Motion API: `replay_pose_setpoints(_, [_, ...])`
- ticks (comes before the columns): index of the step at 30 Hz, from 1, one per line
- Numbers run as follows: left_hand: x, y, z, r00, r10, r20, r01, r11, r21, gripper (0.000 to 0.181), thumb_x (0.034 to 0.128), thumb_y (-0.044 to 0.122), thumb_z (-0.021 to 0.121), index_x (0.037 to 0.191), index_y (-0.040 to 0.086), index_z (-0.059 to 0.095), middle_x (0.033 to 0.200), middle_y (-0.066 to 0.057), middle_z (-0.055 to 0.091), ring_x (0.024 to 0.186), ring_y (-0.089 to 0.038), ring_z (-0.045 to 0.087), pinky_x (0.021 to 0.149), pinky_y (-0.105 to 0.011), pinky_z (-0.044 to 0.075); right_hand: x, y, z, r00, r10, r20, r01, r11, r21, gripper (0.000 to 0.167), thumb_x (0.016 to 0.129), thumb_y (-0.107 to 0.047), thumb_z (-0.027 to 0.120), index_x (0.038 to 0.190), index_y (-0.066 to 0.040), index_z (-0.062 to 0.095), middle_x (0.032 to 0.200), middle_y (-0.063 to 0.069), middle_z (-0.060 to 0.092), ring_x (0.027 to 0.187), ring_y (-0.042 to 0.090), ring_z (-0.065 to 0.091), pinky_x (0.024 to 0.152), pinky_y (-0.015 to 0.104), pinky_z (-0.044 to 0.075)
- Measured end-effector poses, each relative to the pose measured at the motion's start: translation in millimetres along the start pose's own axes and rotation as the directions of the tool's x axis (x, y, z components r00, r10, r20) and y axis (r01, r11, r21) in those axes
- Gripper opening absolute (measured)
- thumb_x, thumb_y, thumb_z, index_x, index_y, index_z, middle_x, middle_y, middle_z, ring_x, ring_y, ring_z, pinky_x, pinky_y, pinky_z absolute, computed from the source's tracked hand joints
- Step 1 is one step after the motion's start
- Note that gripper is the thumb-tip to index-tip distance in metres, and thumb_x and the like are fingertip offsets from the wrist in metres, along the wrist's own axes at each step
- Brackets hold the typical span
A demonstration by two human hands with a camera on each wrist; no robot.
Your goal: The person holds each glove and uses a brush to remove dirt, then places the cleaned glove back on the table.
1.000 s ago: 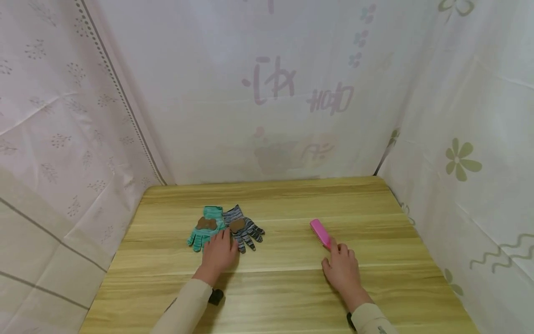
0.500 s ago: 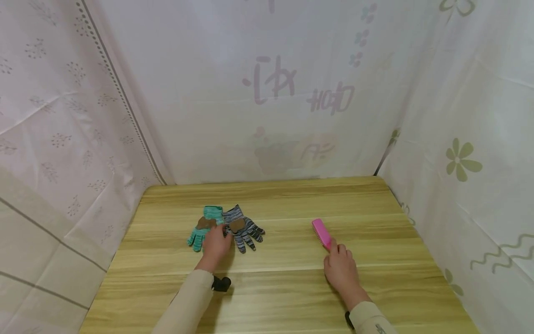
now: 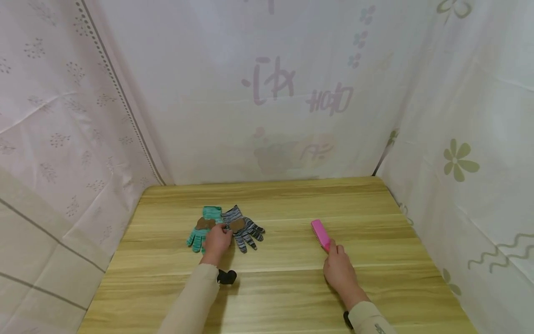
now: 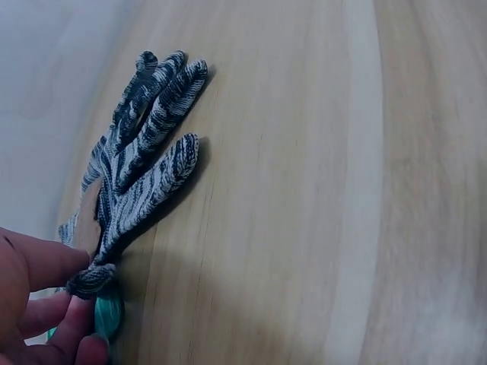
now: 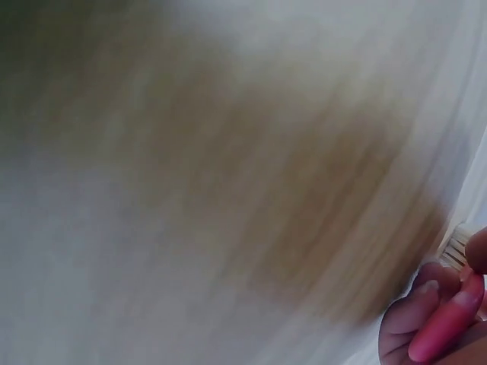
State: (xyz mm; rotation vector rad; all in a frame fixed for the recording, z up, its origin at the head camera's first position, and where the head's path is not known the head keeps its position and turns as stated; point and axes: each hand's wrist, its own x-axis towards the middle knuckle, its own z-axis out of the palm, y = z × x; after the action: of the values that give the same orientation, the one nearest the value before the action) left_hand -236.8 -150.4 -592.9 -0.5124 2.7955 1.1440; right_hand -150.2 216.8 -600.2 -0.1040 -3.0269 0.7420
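Two knitted gloves lie side by side at the table's left: a green one point(image 3: 199, 235) and a black-and-white one point(image 3: 249, 232), each with a brown patch. My left hand point(image 3: 218, 242) is over the place where they meet. In the left wrist view its thumb and fingers point(image 4: 47, 262) pinch a bunched edge of the striped glove point(image 4: 152, 179), with a bit of green glove point(image 4: 109, 312) below. At the right, my right hand point(image 3: 340, 271) grips the handle of a pink brush point(image 3: 320, 233); the right wrist view shows fingers curled round the pink handle point(image 5: 449, 327).
The wooden table point(image 3: 275, 297) has pale patterned cloth point(image 3: 208, 116) hanging behind it and at both sides. Bare wood lies between the gloves and the brush. A black object point(image 3: 227, 277) shows at the left wrist, another point(image 3: 347, 320) at the right wrist.
My left hand has shifted slightly up and its wrist has turned, with the black object at that wrist moving right and up. The right hand keeps hold of the brush, almost in place.
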Motion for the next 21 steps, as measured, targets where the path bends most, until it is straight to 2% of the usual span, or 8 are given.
replay_pose_setpoints(5, [3.4, 4.4, 4.7, 0.999, -0.038, 0.011, 0.038, 0.999, -0.023, 0.046, 0.0991, 0.033, 0.063, 0.139, 0.011, 0.059, 0.114, -0.007, 0.074, 0.117, -0.039, 0.059, 0.104, -0.068, 0.028, 1.0, 0, 0, 0.999, 0.034, 0.034, -0.035, 0.999, 0.029, 0.06, 0.1, -0.011, 0.049, 0.154, 0.004, 0.028, 0.126, 0.029, 0.052, 0.08, 0.029, 0.06, 0.058, 0.038, 0.048])
replay_pose_setpoints(10, [-0.2, 8.8, 4.1, 0.998, -0.044, 0.035, 0.046, 0.997, -0.055, 0.048, 0.101, 0.034, 0.059, 0.142, 0.009, 0.055, 0.123, -0.01, 0.071, 0.123, -0.041, 0.056, 0.108, -0.071, 0.022, 0.9, 0, -1, 0.998, 0.041, 0.037, -0.043, 0.998, 0.048, 0.059, 0.1, -0.015, 0.05, 0.152, 0.005, 0.032, 0.126, 0.028, 0.053, 0.09, 0.034, 0.063, 0.069, 0.047, 0.053])
replay_pose_setpoints(14, [-4.4, 11.6, 1.0, 0.997, -0.038, 0.073, 0.042, 0.997, -0.058, 0.049, 0.1039, 0.034, 0.052, 0.145, 0.008, 0.052, 0.138, -0.013, 0.063, 0.123, -0.041, 0.055, 0.106, -0.07, 0.023, -0.1, 2, 0, 0.998, 0.047, 0.035, -0.05, 0.997, 0.066, 0.057, 0.101, -0.017, 0.048, 0.15, 0.007, 0.034, 0.127, 0.028, 0.054, 0.097, 0.038, 0.064, 0.079, 0.054, 0.054])
replay_pose_setpoints(17, [-6.2, 12.0, -0.7, 0.994, -0.049, 0.1, 0.056, 0.996, -0.069, 0.049, 0.1057, 0.034, 0.047, 0.148, 0.009, 0.049, 0.142, -0.014, 0.059, 0.121, -0.039, 0.056, 0.108, -0.07, 0.022, -1.2, 2, 0, 0.997, 0.055, 0.046, -0.059, 0.996, 0.072, 0.058, 0.101, -0.02, 0.046, 0.151, 0.007, 0.033, 0.128, 0.029, 0.054, 0.1, 0.039, 0.063, 0.081, 0.055, 0.054])
replay_pose_setpoints(21, [-5.3, 11.6, -0.3, 0.99, -0.07, 0.122, 0.081, 0.992, -0.092, 0.049, 0.1067, 0.034, 0.046, 0.15, 0.01, 0.047, 0.142, -0.013, 0.058, 0.126, -0.039, 0.053, 0.112, -0.072, 0.016, -2.6, 2, -1, 0.997, 0.061, 0.05, -0.065, 0.995, 0.073, 0.057, 0.102, -0.02, 0.046, 0.15, 0.008, 0.034, 0.127, 0.03, 0.054, 0.097, 0.037, 0.064, 0.078, 0.054, 0.055])
